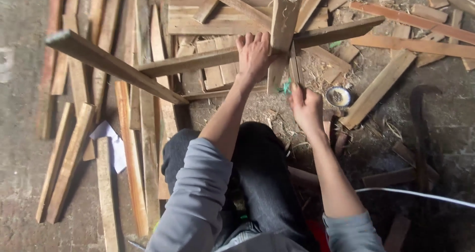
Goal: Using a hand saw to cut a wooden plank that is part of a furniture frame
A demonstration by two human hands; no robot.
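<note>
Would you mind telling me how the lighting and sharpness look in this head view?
Head view: soft, even daylight, no glare; faint shadows under the slats; left hand and right hand slightly soft; right floor dim; edges bowed by the wide lens.
</note>
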